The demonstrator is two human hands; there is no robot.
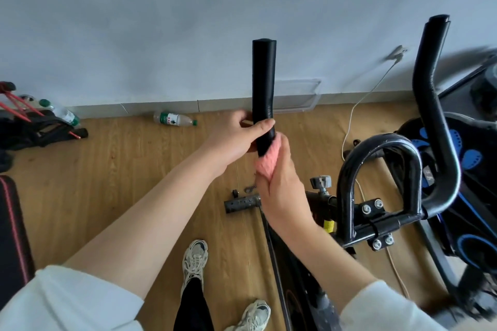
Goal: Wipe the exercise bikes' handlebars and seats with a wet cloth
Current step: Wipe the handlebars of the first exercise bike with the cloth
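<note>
Pink cloth (267,161) bunched round the lower end of an upright black handlebar grip (263,80), at the centre of view, in front of the pale wall. Clutched by the right hand (282,193), fingers curled closed round cloth and bar together. Just above, touching the cloth, left hand (234,140) clasping the same grip, thumb laid across its front, fingers wrapped behind (tips hidden). To the right, the black looped bar (379,142) and a second grip (430,75). Below, wooden floor (107,169); plastic bottle (173,119) lying by the skirting.
</note>
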